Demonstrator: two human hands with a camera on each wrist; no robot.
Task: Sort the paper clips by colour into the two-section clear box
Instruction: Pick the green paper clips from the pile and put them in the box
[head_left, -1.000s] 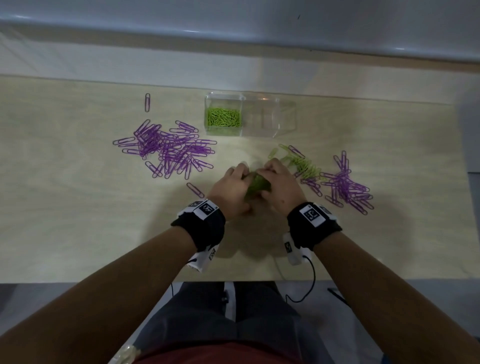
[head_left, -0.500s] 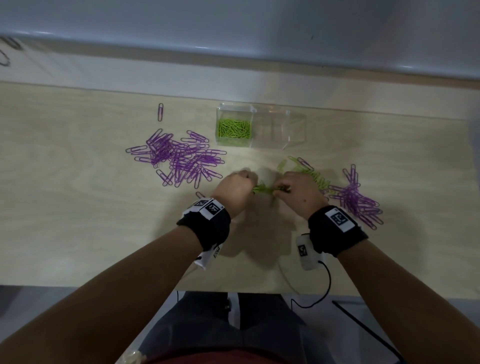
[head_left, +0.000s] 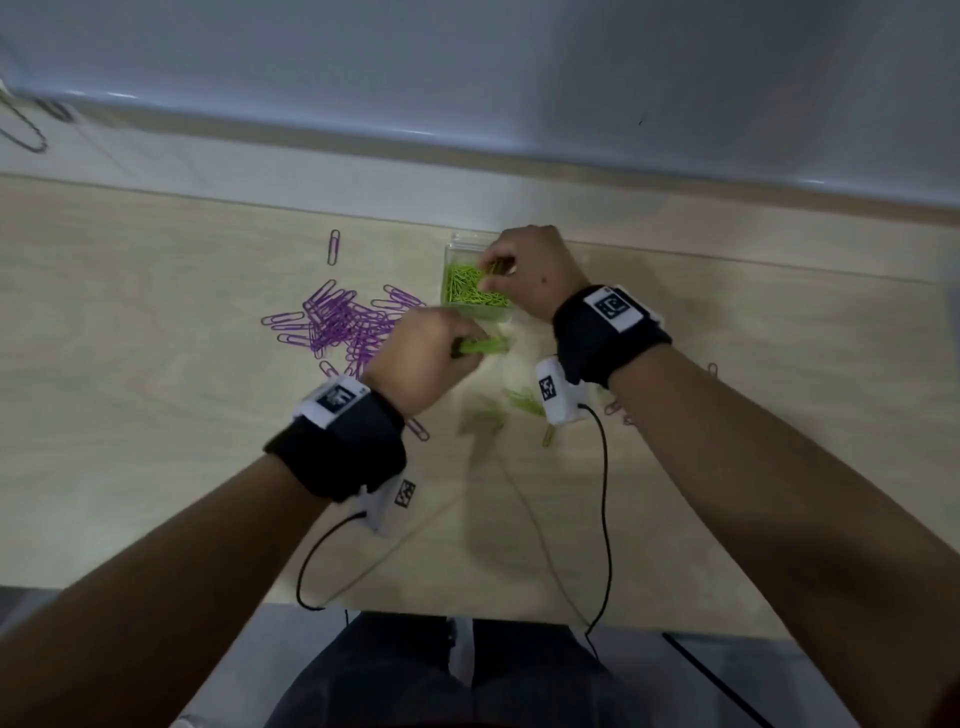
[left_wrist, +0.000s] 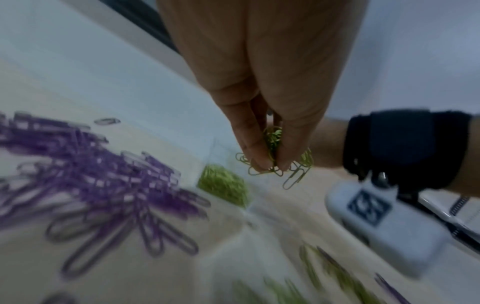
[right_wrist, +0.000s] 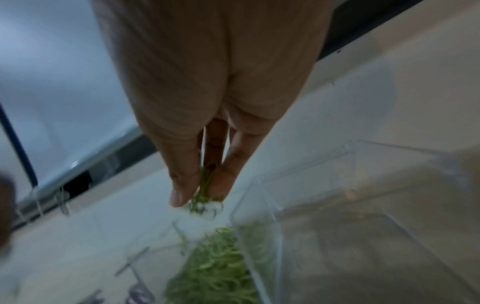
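The two-section clear box (head_left: 457, 244) stands at the back of the table; its left section holds a heap of green clips (head_left: 465, 288), and its right section (right_wrist: 363, 236) looks bare. My right hand (head_left: 524, 270) hovers over the left section and pinches a few green clips (right_wrist: 205, 185) between thumb and fingers. My left hand (head_left: 426, 358) is just in front of the box and grips a bunch of green clips (left_wrist: 272, 162). A pile of purple clips (head_left: 343, 322) lies left of the box.
Loose green clips (head_left: 519, 402) lie on the table under my right wrist. A single purple clip (head_left: 333, 247) lies apart at the back left, another (head_left: 418, 428) beside my left wrist. A few purple clips (head_left: 615, 408) peek out right of my right forearm. Cables hang off the near edge.
Both hands have lifted away from the green clips near the table's middle. The right hand has travelled to above the box's left section; the left hand follows with its bunch.
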